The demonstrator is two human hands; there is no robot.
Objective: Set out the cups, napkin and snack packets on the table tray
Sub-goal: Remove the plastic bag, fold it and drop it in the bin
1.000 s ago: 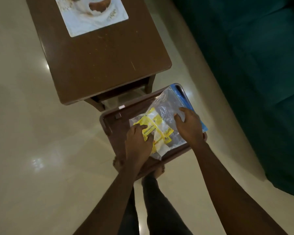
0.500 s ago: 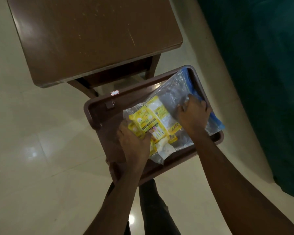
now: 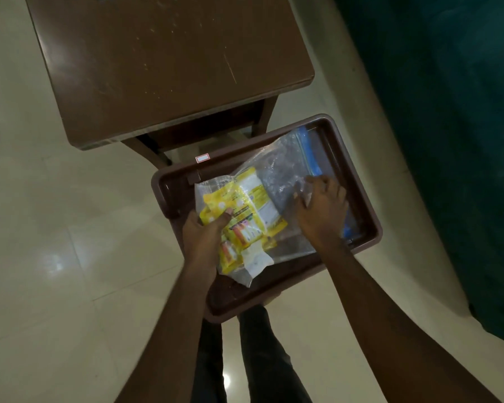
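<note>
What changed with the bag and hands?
The zip bag slid leftward, so its blue zip strip no longer overhangs the tray rim. The left hand went from resting on the snack packets to gripping them; the right hand now pinches clear plastic. Bag stays in the tray.

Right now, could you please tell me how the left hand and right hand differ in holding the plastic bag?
The left hand grips the clear bag at its end filled with yellow packets, thumb on top; the right hand pinches its empty clear part near the blue zip strip. The left hand sits lower in the view than the right hand. Both hold it in the brown tray.
</note>
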